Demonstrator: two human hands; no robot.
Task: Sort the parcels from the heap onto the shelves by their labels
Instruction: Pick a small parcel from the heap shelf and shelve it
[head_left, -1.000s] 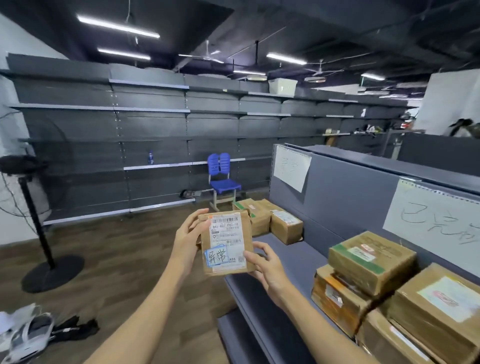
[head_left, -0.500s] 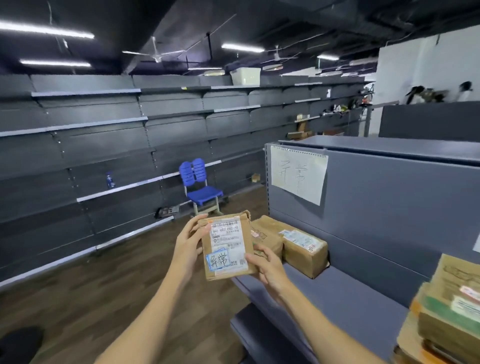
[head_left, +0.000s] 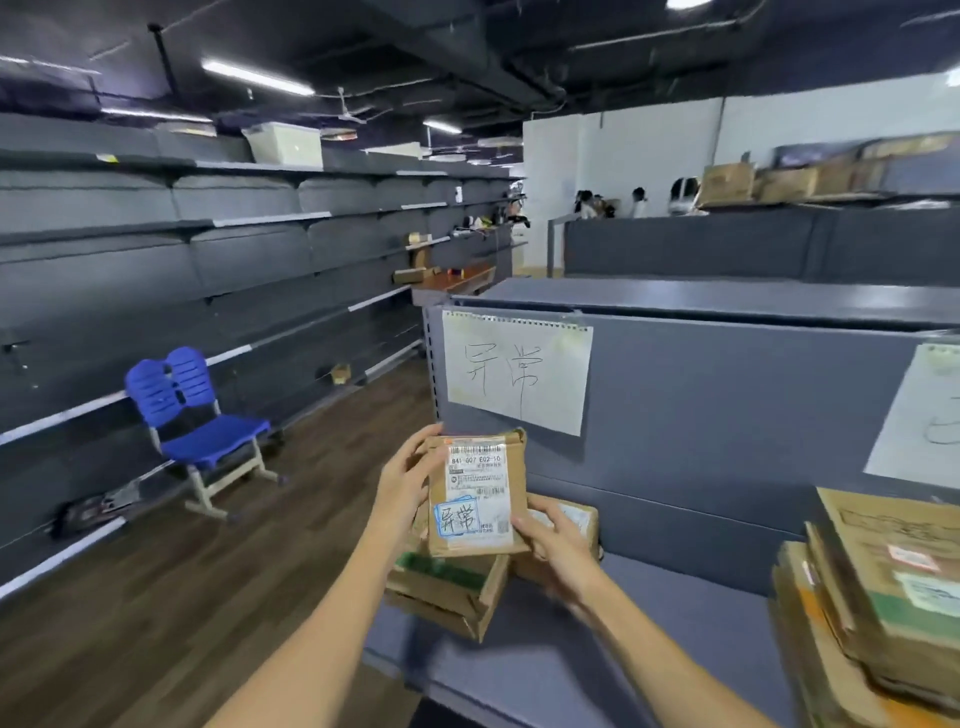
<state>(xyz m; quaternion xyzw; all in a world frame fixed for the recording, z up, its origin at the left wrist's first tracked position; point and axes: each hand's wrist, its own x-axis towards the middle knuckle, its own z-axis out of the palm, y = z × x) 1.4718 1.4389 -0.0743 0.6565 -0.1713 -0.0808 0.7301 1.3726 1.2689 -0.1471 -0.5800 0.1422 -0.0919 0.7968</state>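
Holding one parcel (head_left: 475, 493) upright at 6 o'clock, label facing the camera. Left hand (head_left: 402, 486) grips its left edge with fingers curled round; right hand (head_left: 553, 540) pinches the lower right corner. The blue handwritten tag on its label looks like the same two characters as the paper sign (head_left: 517, 371) taped to the shelf back at 12 o'clock, so my read: label check done, placement step in hand. Next move needs the parcel lowered onto the grey shelf (head_left: 670, 597), on or beside the two parcels already there: green-taped box (head_left: 447, 587) directly under the held one, second box (head_left: 569, 525) just behind the right hand. Count: one held, two under this sign, a stack (head_left: 883, 597) at 4 o'clock of at least three, blurred, exact number unclear. Second sign (head_left: 919, 415) at 3 o'clock is cut off. One blue chair (head_left: 192, 426) at 9 o'clock.
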